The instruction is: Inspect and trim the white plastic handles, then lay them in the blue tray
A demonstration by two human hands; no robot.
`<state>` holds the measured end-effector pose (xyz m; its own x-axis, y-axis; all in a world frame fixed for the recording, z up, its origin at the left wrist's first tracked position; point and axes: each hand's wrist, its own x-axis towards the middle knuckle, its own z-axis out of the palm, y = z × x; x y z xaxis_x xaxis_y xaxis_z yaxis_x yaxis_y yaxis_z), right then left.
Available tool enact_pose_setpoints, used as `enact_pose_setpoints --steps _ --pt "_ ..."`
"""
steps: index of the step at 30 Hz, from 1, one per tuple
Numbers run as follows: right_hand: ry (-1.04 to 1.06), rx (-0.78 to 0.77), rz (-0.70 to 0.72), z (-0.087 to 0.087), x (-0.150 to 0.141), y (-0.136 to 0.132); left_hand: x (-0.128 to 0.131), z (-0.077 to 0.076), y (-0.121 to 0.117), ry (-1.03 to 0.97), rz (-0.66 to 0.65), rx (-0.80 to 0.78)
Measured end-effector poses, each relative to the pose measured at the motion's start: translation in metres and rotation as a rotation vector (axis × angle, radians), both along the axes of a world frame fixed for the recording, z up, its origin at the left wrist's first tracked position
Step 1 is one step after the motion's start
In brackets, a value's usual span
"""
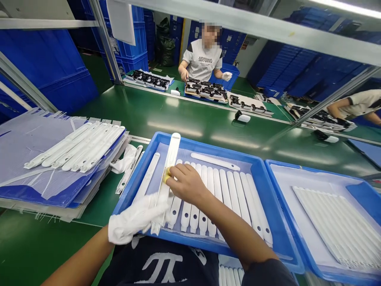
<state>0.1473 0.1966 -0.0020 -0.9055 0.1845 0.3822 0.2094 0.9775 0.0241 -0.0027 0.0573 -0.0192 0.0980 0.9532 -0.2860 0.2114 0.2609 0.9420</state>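
Note:
My left hand (137, 218), in a white fabric glove, grips the lower end of a long white plastic strip (171, 159) that is tilted up over a blue plastic tray (190, 143). My bare right hand (187, 184) presses a small yellow pad (167, 174) against the strip's edge. Several similar white strips (217, 190) lie side by side in the tray beneath my right forearm. Another strip (214, 161) lies crosswise near the tray's far rim.
A second blue tray (276, 169) holds a white ribbed stack (336, 222) at right. Several white strips (74, 147) rest on plastic sheets (35, 155) at left. Beyond the green bench (178, 123) and metal rail (238, 28), a gloved co-worker (202, 59) faces trays of black parts (205, 89).

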Motion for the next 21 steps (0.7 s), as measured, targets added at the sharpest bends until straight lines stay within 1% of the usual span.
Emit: enact_pose_setpoints --steps 1,2,3,4,5,6,7,8,9,10,11,12,14,17,19,21 --pt "0.237 -0.01 -0.012 0.003 0.008 -0.005 0.006 0.0 -0.001 -0.037 -0.039 0.006" --pt "0.474 -0.057 -0.049 0.007 0.014 -0.011 0.012 0.0 -0.002 -0.046 -0.066 0.021" --pt "0.674 -0.157 -0.104 0.012 0.019 -0.016 0.018 0.0 -0.002 -0.074 -0.081 0.031" --pt "0.818 -0.318 -0.167 0.018 0.023 -0.02 0.024 -0.001 -0.002 -0.112 -0.087 0.036" --pt "0.884 -0.541 -0.205 0.026 0.026 -0.024 0.029 -0.001 -0.002 -0.142 -0.092 0.037" --pt "0.876 -0.803 -0.199 0.033 0.029 -0.027 0.033 -0.001 -0.003 -0.154 -0.102 0.032" --pt "0.805 -1.071 -0.143 0.041 0.031 -0.03 0.036 0.0 -0.004 -0.146 -0.122 0.021" --pt "0.699 -1.307 -0.053 0.047 0.032 -0.032 0.038 0.0 -0.005 -0.12 -0.151 0.014" --pt "0.603 -1.484 0.04 0.053 0.033 -0.034 0.039 0.001 -0.006 -0.083 -0.182 0.022" --pt "0.534 -1.6 0.115 0.057 0.034 -0.035 0.04 0.002 -0.008 -0.051 -0.21 0.036" --pt "0.498 -1.664 0.163 0.059 0.035 -0.037 0.041 0.004 -0.008 -0.034 -0.22 0.061" --pt "0.486 -1.693 0.189 0.061 0.036 -0.039 0.04 0.005 -0.007 -0.033 -0.217 0.096" --pt "0.489 -1.708 0.211 0.063 0.038 -0.042 0.036 0.008 0.0 -0.058 -0.185 0.179" --pt "0.517 -1.691 0.215 0.065 0.041 -0.048 0.024 0.015 0.025 -0.086 -0.135 0.302" --pt "0.557 -1.674 0.192 0.066 0.042 -0.05 0.015 0.021 0.043 -0.121 -0.162 0.393" --pt "0.568 -1.678 0.197 0.065 0.042 -0.051 0.008 0.028 0.057 -0.179 -0.212 0.46"
